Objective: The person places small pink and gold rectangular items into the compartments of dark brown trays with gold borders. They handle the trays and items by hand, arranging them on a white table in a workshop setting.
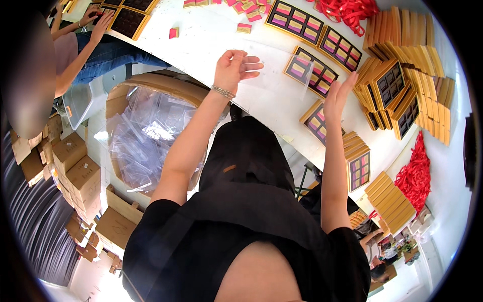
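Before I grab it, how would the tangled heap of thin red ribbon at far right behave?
The red ribbon heap is probably floppy: its strands bend and loop. It looks light for its bulk, being narrow strips. Overlapping strands may drag others along.

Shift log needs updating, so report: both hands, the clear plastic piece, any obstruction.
Left hand at clear plastic piece, grip unclear. Right hand open, near filled box. Box partly behind plastic in view; contact unclear.
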The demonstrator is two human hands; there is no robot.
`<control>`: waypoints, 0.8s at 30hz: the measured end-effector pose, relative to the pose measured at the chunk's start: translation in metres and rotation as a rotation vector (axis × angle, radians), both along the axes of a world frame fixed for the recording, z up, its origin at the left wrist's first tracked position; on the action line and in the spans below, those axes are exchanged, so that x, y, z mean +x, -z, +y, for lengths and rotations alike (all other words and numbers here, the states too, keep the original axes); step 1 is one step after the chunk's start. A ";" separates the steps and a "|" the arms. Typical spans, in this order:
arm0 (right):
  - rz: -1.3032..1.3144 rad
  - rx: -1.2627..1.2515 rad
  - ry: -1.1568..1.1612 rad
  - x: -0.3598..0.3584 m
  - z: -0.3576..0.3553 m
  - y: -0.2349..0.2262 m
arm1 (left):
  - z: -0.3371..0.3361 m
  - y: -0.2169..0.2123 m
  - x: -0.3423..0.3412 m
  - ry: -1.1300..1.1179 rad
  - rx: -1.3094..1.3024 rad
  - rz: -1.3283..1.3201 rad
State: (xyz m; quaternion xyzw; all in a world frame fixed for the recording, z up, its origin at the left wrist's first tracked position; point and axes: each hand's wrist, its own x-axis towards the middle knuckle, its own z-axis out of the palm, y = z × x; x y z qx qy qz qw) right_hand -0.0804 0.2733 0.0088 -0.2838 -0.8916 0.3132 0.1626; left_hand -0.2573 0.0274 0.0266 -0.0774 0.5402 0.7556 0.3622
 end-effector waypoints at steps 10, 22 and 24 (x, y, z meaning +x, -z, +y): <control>-0.284 0.300 -0.321 0.012 0.012 -0.020 | 0.114 0.046 0.019 0.251 -0.328 0.537; -0.347 0.226 -0.414 -0.012 0.037 0.018 | 0.138 0.055 0.006 0.340 -0.559 0.532; -0.371 0.240 -0.436 -0.015 0.035 0.018 | 0.135 0.070 0.014 0.215 -0.486 0.596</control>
